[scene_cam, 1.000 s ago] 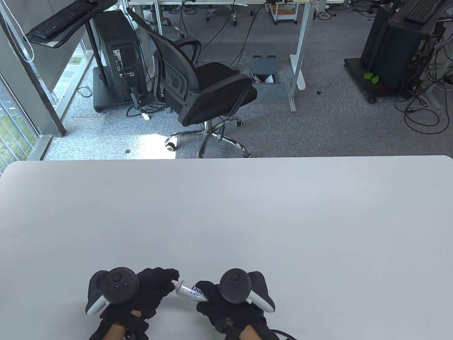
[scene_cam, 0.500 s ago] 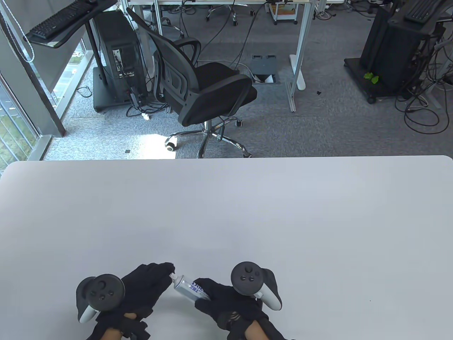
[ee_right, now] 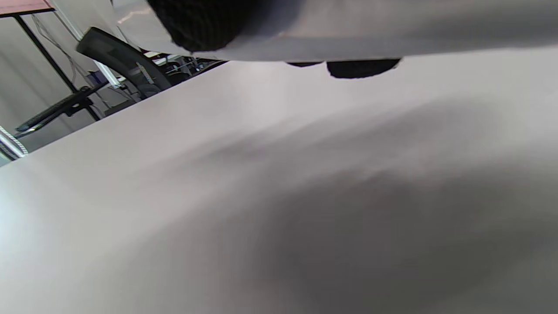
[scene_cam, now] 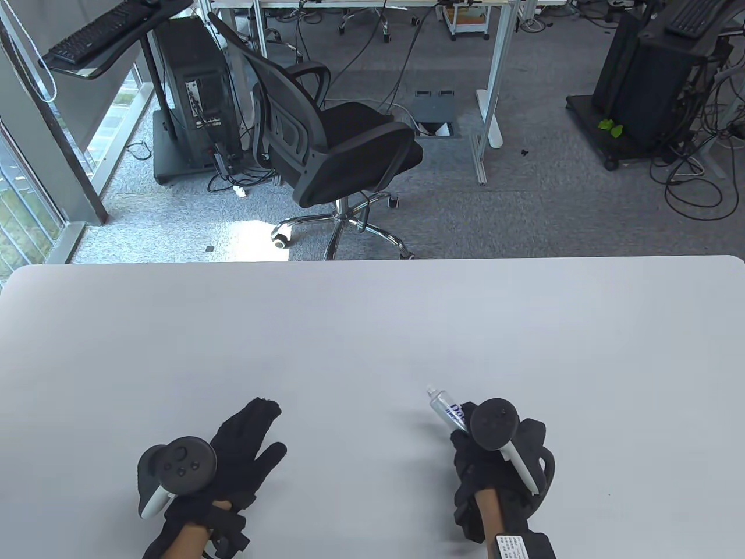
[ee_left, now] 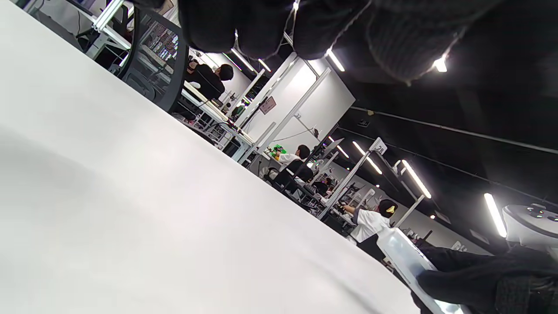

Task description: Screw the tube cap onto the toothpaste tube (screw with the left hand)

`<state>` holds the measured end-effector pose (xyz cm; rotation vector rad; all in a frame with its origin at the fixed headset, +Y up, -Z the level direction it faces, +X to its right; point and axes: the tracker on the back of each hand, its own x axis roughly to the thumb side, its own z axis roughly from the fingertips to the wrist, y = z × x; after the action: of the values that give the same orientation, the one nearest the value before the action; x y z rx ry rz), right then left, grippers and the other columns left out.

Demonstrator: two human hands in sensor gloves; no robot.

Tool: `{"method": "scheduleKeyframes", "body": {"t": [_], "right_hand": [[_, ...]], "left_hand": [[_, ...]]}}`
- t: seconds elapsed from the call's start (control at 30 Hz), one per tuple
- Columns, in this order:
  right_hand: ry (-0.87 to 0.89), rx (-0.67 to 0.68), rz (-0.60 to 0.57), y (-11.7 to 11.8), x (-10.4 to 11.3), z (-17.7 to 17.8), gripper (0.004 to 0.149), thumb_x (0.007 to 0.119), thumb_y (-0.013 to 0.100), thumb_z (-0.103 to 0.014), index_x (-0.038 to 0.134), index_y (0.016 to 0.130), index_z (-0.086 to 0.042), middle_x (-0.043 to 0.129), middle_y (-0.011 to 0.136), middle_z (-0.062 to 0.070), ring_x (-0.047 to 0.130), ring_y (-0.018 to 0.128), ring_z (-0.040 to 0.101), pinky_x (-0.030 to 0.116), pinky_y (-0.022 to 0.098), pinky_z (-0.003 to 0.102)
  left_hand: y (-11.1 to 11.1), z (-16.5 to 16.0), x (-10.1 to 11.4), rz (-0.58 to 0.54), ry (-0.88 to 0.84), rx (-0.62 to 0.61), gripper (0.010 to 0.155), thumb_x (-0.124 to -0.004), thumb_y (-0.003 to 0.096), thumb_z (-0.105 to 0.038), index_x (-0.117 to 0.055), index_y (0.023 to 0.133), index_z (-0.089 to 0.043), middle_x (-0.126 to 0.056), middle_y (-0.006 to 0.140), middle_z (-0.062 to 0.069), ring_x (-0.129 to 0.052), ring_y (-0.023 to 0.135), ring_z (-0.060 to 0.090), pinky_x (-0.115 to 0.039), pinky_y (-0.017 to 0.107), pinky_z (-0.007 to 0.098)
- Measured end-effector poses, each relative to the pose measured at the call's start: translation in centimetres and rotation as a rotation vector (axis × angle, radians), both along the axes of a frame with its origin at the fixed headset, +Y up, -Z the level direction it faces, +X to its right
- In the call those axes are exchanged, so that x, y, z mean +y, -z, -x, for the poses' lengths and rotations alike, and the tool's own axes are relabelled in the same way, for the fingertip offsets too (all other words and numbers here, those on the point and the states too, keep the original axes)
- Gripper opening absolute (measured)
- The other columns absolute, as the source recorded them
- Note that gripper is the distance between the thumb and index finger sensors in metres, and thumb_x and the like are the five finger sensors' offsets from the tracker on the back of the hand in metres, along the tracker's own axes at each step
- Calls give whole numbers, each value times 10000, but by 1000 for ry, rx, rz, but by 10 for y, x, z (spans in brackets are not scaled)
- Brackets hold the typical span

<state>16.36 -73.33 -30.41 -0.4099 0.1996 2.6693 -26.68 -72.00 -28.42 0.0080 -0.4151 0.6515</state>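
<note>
In the table view my right hand (scene_cam: 489, 448) grips the white toothpaste tube (scene_cam: 445, 406) with blue lettering. The tube's small white cap (scene_cam: 431, 389) sits on its far end and points away from me. My left hand (scene_cam: 247, 434) lies flat and empty on the white table (scene_cam: 372, 326), fingers stretched out, well left of the tube. In the left wrist view the tube (ee_left: 403, 257) and right hand (ee_left: 488, 274) show at the lower right. In the right wrist view the tube (ee_right: 392, 30) runs along the top edge, a fingertip (ee_right: 205, 22) on it.
A black office chair (scene_cam: 337, 145) stands on the floor just beyond the table's far edge. Desks, cables and computer racks fill the room behind it.
My left hand let go of the cap end and drew back left, fingers now spread. My right hand carried the tube right and forward; the tube now points away from me.
</note>
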Motion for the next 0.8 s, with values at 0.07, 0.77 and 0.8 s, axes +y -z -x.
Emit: {"method": "scheduleKeyframes", "body": {"t": [0.07,0.77,0.8], "right_hand": [[-39,-49,26,2,-8,-10,510,752,568,-215,546,1035,-212,617,990,237,679,869,537,512,618,729],[-26,155,-112,-1,86,42,677,690,570,-395,412,1127,-131,356,1141,292,398,1024,612,375,653,768],[11,215,-167,-8,93,54,677,683,570,-404,409,1128,-136,345,1145,289,378,1027,611,367,651,770]], "left_hand": [[-1,-3,0,-17,53,-3,722,-639,590,-590,-412,1191,-260,-418,1225,130,-457,1121,406,-378,746,662],[-1,-5,-8,-18,230,29,820,-668,563,-657,-273,1197,-318,-257,1251,97,-265,1146,387,-270,752,659],[0,-6,-10,-15,253,29,834,-677,558,-663,-259,1195,-322,-235,1251,93,-244,1147,384,-257,751,658]]}}
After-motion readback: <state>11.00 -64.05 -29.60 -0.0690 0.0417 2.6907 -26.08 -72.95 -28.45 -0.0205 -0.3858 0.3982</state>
